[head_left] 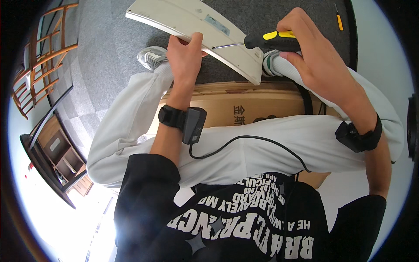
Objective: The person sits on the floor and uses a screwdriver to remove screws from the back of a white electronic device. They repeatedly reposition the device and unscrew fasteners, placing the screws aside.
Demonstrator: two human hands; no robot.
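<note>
A long off-white keyboard (187, 18), its underside turned up with a label and small screw holes, slants across the top middle above the dark mat. My left hand (185, 56) grips its near edge between thumb and fingers. In my right hand (314, 61) is a black and yellow screwdriver (273, 41), with fingers wrapped round its handle. The shaft points left, and its tip meets the underside close to the near edge, just right of my left fingers. Whether the tip sits in a screw cannot be made out.
A small yellow-handled screwdriver (340, 22) lies on the dark mat at the far right. Below the keyboard is a brown cardboard box (214, 105) between my legs. Wooden chairs (46, 56) stand at the left, and a wooden cabinet (59, 148) lower down. A black cable (248, 136) crosses my lap.
</note>
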